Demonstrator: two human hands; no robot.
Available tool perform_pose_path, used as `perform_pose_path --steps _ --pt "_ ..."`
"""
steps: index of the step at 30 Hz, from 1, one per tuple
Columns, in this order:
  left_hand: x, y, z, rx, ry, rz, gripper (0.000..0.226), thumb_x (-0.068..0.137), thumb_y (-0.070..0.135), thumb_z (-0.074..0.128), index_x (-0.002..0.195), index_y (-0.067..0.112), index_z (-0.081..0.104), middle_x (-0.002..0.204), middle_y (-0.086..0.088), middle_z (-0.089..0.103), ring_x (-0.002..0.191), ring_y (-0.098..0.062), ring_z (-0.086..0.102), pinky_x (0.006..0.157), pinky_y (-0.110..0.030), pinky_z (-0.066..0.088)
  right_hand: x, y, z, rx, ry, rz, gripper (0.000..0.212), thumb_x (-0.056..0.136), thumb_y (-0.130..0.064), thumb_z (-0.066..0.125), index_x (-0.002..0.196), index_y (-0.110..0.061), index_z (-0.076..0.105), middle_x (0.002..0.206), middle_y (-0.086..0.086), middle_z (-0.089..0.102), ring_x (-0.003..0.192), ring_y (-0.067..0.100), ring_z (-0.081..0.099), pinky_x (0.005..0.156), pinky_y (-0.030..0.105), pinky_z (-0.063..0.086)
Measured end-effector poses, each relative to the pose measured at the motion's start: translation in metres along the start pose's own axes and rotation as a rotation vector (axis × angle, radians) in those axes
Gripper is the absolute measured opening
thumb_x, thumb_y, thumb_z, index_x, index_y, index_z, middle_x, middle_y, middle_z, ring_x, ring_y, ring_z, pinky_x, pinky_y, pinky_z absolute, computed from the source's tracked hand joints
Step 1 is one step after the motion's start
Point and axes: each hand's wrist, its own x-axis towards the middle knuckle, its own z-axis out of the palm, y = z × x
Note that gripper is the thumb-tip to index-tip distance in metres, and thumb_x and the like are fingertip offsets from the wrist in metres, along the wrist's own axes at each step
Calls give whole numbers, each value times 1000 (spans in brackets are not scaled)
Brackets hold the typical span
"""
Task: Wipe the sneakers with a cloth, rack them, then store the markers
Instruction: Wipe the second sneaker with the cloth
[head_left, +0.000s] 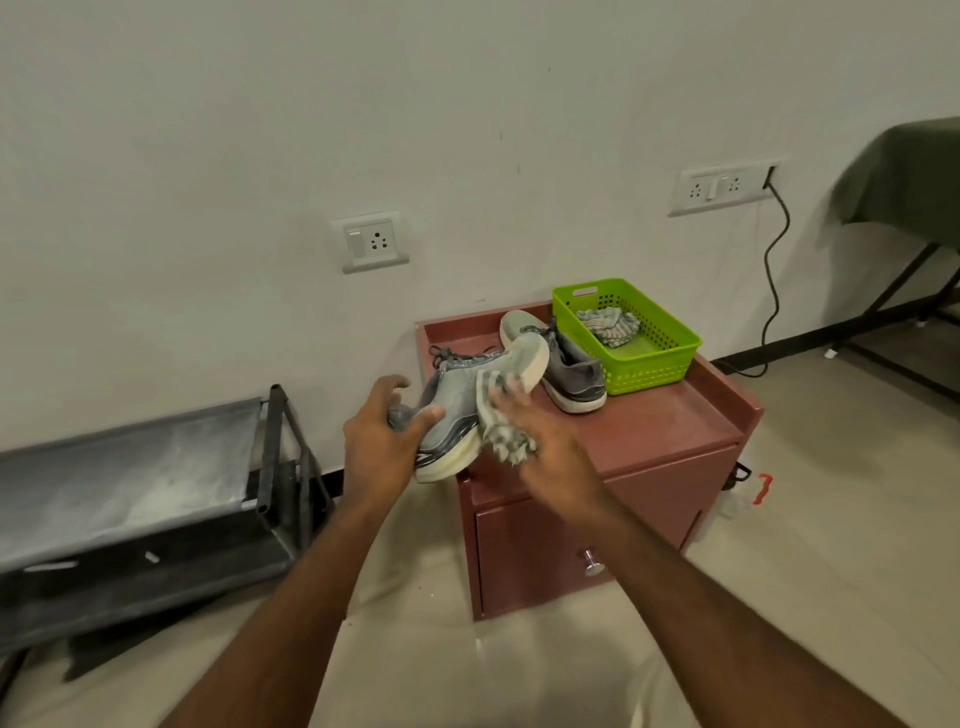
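Now wiping one sneaker (470, 402) above the cabinet (649, 441).
Our left hand (382, 441) grips its heel; our right hand (540, 441) presses a striped cloth (501, 431) on its side. Second sneaker (566, 364) at 1 o'clock.

A person's left hand (382, 441) grips the heel of a grey sneaker (467, 410), holding it tilted above the near-left corner of a small reddish table (649, 431) with a drawer. The right hand (540, 436) presses a striped cloth (501, 421) against the sneaker's side. A second grey sneaker (566, 364) rests on the table just beyond, beside a green basket (654, 364) at the far right that holds another crumpled cloth (608, 325). A dark metal shoe rack (156, 509) stands on the floor to the left, against a white wall.
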Motion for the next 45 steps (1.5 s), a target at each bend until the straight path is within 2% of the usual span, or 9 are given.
perform_pose_path --steps 4,7,17,21,25,31,35,41,45 --pt "-8 -7 -13 95 -165 309 54 81 39 78 129 21 66 156 -2 38 126 19 39 103 -11 39 4 7 16 -147 -4 38 86 70 19 55 147 -19 46 153 -4 38 145 5 30 119 23 25" --pt "-12 -24 -18 257 -220 530 83 70 64 74 137 19 60 164 -5 24 141 -1 33 112 -25 34 11 4 19 -200 40 61 86 67 18 51 147 -13 47 152 5 45 143 10 36 119 28 29" --pt "-13 -22 1 134 -156 362 98 57 51 89 141 19 51 152 -3 32 131 -12 47 101 -40 52 10 -6 21 -180 59 96 82 66 17 47 142 -11 52 142 6 56 135 14 48 104 0 26" --pt "-2 -18 -5 30 -261 376 111 58 23 96 150 20 35 144 7 43 130 -1 47 100 -29 52 11 -5 8 -135 143 101 80 66 18 47 140 -11 55 141 4 58 134 10 48 109 7 29" --pt "-13 -9 1 -259 -291 -12 106 69 31 90 154 23 27 137 31 46 114 13 55 92 -11 49 8 -10 16 -134 86 106 80 69 18 46 143 -11 50 145 5 52 139 10 43 109 3 23" --pt "-2 -6 16 -121 33 -259 52 72 69 72 68 17 70 59 7 67 58 -11 64 62 -33 55 3 -21 24 -160 59 77 83 67 18 46 144 -14 51 149 1 47 140 1 32 112 4 18" --pt "14 -7 11 -62 25 -339 68 64 82 64 88 20 75 83 2 74 81 -17 71 77 -41 60 1 -20 23 -159 40 45 86 64 17 44 142 -16 53 148 0 48 142 3 35 118 17 24" --pt "14 4 11 36 26 -212 46 89 46 67 65 6 68 62 -8 67 63 -26 66 58 -41 54 4 -22 11 -67 222 41 69 73 13 48 136 -16 60 136 -3 61 132 3 49 114 27 38" --pt "6 10 16 98 31 -85 55 91 35 64 44 16 44 40 3 42 37 -10 36 44 -23 29 -3 -30 34 -223 16 -228 64 82 10 48 143 -9 51 152 7 44 148 15 30 122 26 22"
